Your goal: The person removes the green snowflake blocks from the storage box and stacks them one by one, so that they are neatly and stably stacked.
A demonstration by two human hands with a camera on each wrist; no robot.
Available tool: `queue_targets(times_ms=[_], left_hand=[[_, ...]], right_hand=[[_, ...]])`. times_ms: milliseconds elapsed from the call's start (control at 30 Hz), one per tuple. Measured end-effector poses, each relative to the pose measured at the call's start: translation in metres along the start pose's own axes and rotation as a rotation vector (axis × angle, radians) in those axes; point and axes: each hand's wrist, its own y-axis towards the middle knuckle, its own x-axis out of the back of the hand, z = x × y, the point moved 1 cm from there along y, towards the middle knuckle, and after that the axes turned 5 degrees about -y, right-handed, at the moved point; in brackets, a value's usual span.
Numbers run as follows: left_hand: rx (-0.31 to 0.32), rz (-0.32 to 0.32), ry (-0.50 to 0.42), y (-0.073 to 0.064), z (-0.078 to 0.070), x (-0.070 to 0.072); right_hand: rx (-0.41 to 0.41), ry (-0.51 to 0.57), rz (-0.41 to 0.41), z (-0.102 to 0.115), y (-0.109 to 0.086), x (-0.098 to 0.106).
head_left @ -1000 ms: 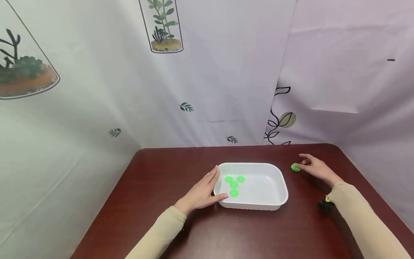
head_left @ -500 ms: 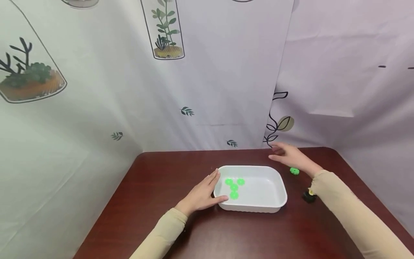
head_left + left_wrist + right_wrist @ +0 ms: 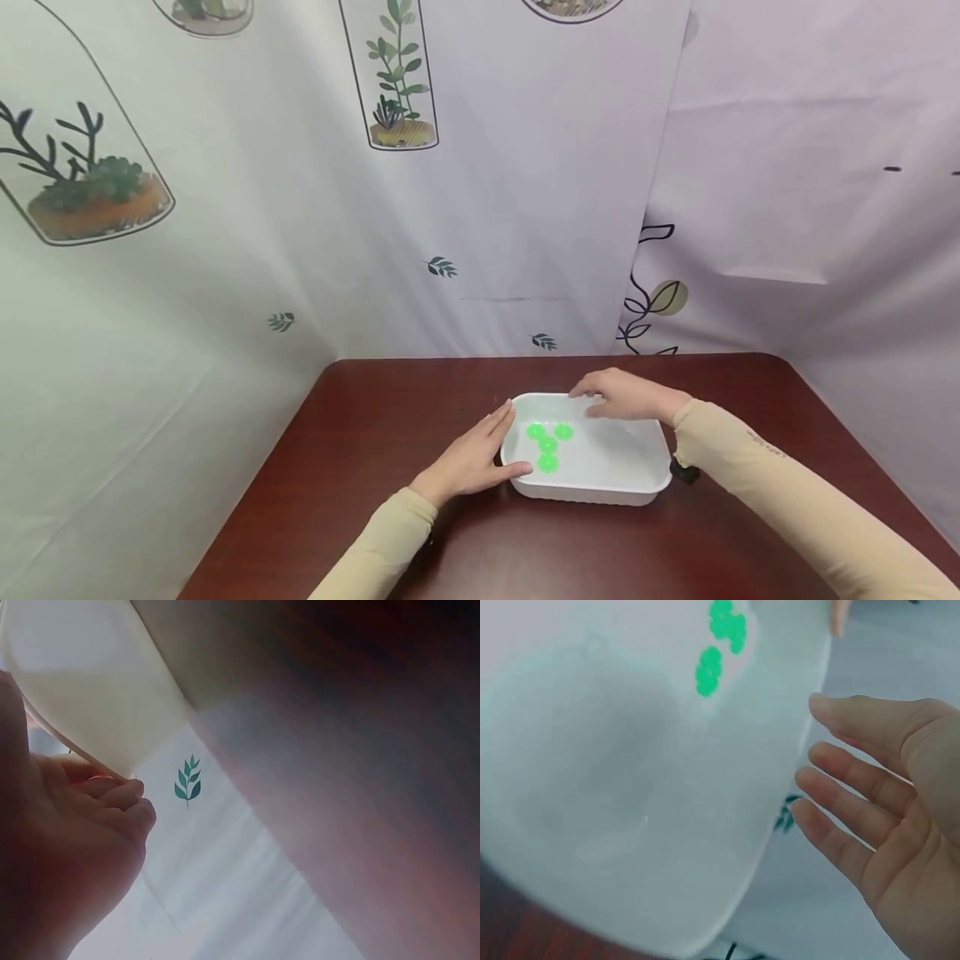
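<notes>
A white rectangular tray [image 3: 592, 493] stands on the dark red table. Inside its left part lie several bright green flower-shaped pieces [image 3: 548, 445], some touching one another. My left hand [image 3: 471, 458] rests against the tray's left side, fingers straight along the rim and thumb reaching over the front left edge. In the left wrist view its fingertips meet the pale rim [image 3: 82, 754]. My right hand [image 3: 624, 395] hovers over the tray's far rim. The right wrist view shows the right hand [image 3: 885, 795] with fingers spread, slightly bent, nothing between them.
A small black object [image 3: 685, 472] sits right of the tray, partly under the right sleeve [image 3: 757, 450]. White fabric printed with plants [image 3: 510, 208] hangs behind and beside the table [image 3: 390, 408].
My right hand has left the loose green flower piece on the right and swung left over the tray; that piece is now hidden behind the arm. The left hand stays at the tray.
</notes>
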Motion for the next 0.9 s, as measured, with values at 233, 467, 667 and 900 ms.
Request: queue_targets(times_ms=[233,467,667,900], left_hand=[[-0.003,0.032,-0.013,0.002,-0.002,0.004],[0.006,0.047,-0.021,0.000,-0.002,0.005],[-0.008,0.023,-0.021,-0.001,0.001,0.005],[-0.008,0.031,-0.036,-0.003,-0.001,0.003]], right_hand=[[-0.035,-0.057,0.099,0.010,0.009,-0.017],[-0.049,-0.084,0.174,0.017,0.020,-0.026],[-0.023,-0.153,0.220,0.018,0.033,-0.036],[0.045,-0.210,0.212,0.019,0.039,-0.045]])
